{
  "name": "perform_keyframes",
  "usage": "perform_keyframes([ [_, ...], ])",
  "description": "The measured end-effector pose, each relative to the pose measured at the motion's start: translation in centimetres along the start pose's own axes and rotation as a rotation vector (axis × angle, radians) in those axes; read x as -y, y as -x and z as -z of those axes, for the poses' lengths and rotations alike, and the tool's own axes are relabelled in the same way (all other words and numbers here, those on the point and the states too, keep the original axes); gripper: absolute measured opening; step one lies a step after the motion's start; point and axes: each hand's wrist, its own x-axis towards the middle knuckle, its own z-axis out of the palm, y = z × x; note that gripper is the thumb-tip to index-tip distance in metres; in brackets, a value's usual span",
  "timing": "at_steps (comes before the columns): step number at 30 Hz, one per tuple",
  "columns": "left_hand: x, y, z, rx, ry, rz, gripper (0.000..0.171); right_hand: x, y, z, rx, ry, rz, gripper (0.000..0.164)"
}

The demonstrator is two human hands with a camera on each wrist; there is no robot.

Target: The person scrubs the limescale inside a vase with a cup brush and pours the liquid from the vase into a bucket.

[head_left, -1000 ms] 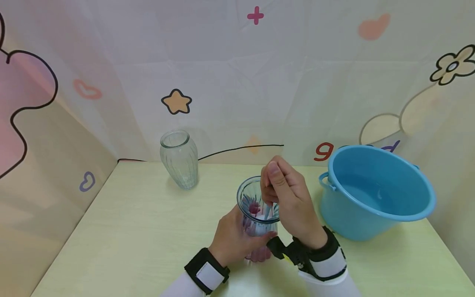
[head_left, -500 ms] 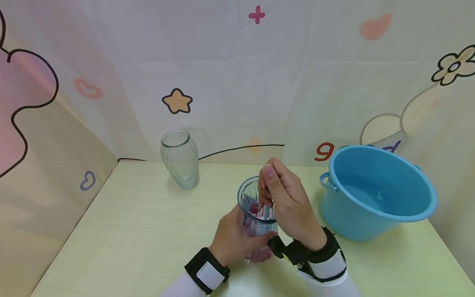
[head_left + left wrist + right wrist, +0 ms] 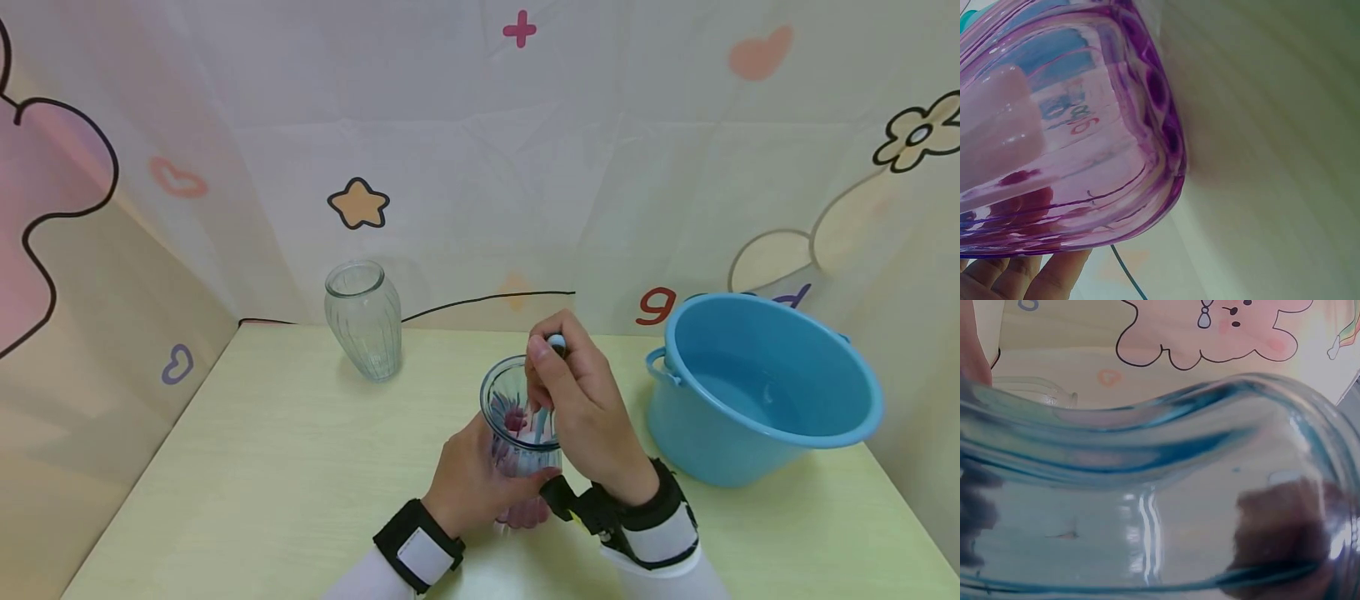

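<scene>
A ribbed glass vase [image 3: 522, 510], blue at the rim and purple toward the base, leans over the table in the head view. My left hand [image 3: 474, 477] grips its side, thumb across the front and fingers behind the glass. Above the mouth, my right hand [image 3: 583, 404] holds the light-blue handle of what looks like a bottle brush [image 3: 557, 341], whose stem runs down inside. Through the purple wall in the left wrist view shows a pale, rounded brush head [image 3: 997, 125]. Bluish glass of the vase [image 3: 1116, 531] fills most of the right wrist view.
A clear ribbed glass vase [image 3: 365, 329] stands upright at the back left of the table. On the right is a light-blue bucket [image 3: 720, 446] close to the right forearm. A printed cloth [image 3: 465, 167] hangs behind the pale table [image 3: 285, 467].
My right hand dips slightly toward the left, then rises a little, and the handle's end now shows above the fist. The left hand and the vase stay nearly in place.
</scene>
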Motion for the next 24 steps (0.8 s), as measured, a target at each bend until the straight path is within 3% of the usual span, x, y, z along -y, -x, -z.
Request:
perform_keyframes([
  [10, 0.00, -0.02, 0.02, -0.001, -0.012, -0.013, 0.072, -0.03, 0.08, 0.18, -0.027, -0.010, -0.021, 0.014],
  [16, -0.04, -0.03, -0.01, -0.002, -0.007, -0.005, 0.072, -0.06, 0.00, 0.19, -0.039, -0.010, 0.004, 0.016],
  [24, 0.06, -0.05, -0.08, 0.000, -0.015, 0.031, 0.070, 0.02, -0.27, 0.12, -0.118, -0.078, 0.055, 0.022],
])
